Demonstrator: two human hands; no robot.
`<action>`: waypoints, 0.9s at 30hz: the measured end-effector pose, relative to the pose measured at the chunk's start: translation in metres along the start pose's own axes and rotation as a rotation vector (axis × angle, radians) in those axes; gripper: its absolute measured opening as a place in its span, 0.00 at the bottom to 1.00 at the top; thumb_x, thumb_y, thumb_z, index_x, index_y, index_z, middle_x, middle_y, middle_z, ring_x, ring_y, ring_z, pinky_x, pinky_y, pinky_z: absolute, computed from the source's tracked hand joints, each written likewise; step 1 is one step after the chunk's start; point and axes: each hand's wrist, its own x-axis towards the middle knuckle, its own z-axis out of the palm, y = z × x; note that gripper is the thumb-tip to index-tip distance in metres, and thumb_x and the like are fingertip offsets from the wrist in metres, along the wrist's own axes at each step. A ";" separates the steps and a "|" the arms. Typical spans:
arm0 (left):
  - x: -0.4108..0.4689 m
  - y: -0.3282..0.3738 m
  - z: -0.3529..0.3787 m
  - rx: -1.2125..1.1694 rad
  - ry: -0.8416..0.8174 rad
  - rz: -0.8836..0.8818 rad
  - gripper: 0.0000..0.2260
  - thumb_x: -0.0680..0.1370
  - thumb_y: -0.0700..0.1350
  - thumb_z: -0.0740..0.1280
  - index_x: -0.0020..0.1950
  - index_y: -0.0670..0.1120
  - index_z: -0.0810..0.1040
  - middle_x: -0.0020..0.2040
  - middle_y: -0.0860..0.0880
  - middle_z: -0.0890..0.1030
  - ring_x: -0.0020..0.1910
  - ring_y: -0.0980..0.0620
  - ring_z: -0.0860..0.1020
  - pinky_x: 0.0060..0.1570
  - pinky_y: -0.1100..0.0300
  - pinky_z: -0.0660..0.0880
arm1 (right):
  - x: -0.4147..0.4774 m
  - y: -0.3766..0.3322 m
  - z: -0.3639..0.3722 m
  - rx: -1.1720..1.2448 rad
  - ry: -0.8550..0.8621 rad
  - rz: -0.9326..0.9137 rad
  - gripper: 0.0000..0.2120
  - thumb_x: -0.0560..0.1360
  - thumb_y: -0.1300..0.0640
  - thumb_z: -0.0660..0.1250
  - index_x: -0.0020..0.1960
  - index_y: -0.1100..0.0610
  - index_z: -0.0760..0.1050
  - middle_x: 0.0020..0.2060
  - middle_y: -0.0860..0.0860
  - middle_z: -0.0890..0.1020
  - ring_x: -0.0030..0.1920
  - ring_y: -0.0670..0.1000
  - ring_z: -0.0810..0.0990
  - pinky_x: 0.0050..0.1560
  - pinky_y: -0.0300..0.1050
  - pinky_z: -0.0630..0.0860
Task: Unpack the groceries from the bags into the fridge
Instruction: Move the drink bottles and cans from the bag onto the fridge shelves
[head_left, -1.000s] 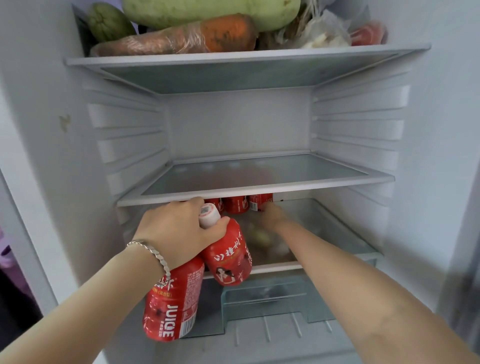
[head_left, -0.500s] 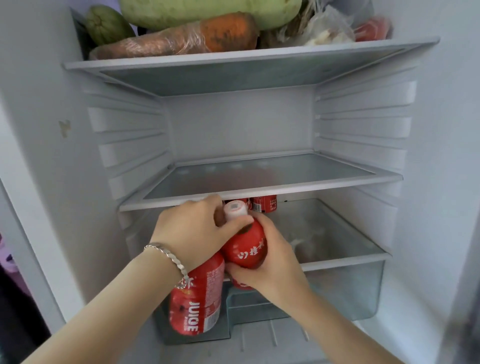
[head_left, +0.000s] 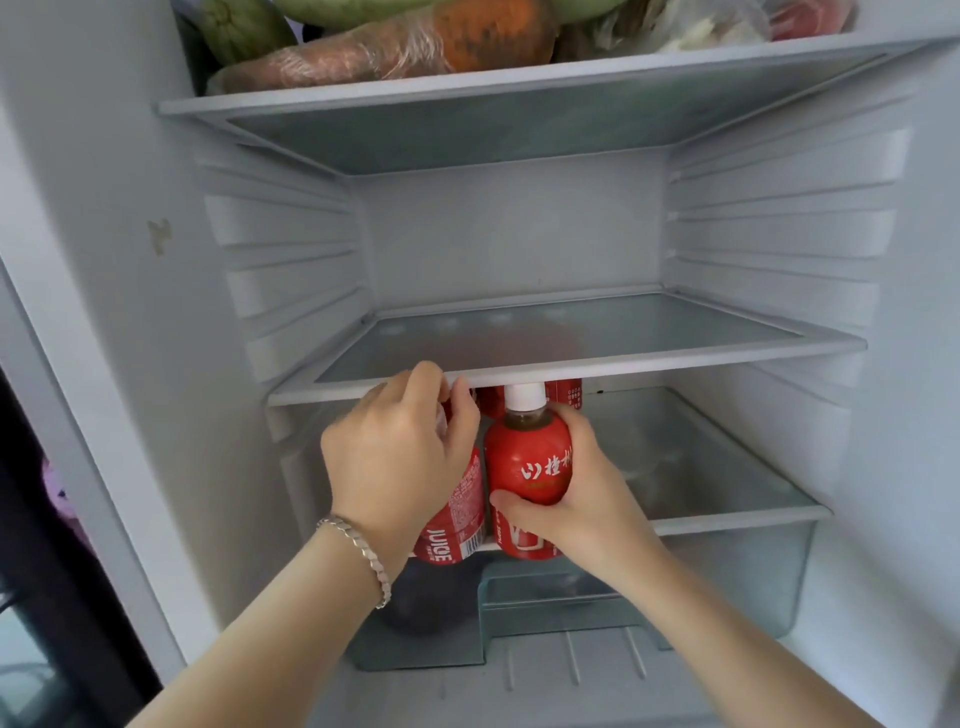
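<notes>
Fridge shelf (head_left: 623, 364), hands (head_left: 395, 467) (head_left: 587, 499) gripping juice bottles (head_left: 524, 457) (head_left: 452, 540)

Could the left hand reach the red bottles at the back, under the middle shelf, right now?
Probably not. The left hand grips a JUICE bottle, and the white-capped bottle in the right hand stands directly in front of the back bottles.

The white-capped bottle (head_left: 527, 457) now upright in the right hand (head_left: 587, 499) (left hand (head_left: 400, 457) just on JUICE bottle (head_left: 457, 525)).

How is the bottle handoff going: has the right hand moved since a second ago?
Yes. The right hand drew back from under the middle shelf toward the camera and now grips the round bottle.
</notes>
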 end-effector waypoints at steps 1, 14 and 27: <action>-0.005 0.001 0.000 -0.008 -0.007 0.008 0.10 0.74 0.47 0.61 0.36 0.43 0.75 0.28 0.50 0.75 0.27 0.49 0.74 0.23 0.66 0.61 | 0.000 0.001 0.000 0.004 0.000 -0.002 0.41 0.63 0.48 0.78 0.65 0.38 0.55 0.57 0.39 0.70 0.54 0.42 0.74 0.55 0.37 0.72; -0.062 0.002 0.017 -0.424 -0.354 -0.076 0.20 0.71 0.51 0.67 0.62 0.57 0.69 0.68 0.52 0.57 0.65 0.54 0.59 0.62 0.62 0.61 | 0.034 0.033 -0.033 -0.140 0.250 0.164 0.40 0.65 0.53 0.77 0.69 0.52 0.59 0.59 0.51 0.74 0.57 0.53 0.77 0.56 0.52 0.75; -0.057 0.014 0.018 -0.326 -0.372 -0.047 0.22 0.68 0.55 0.65 0.61 0.56 0.69 0.65 0.47 0.61 0.61 0.35 0.71 0.48 0.47 0.76 | 0.125 0.100 -0.054 -0.411 0.188 0.384 0.13 0.77 0.63 0.59 0.61 0.65 0.72 0.59 0.62 0.77 0.62 0.61 0.73 0.60 0.45 0.69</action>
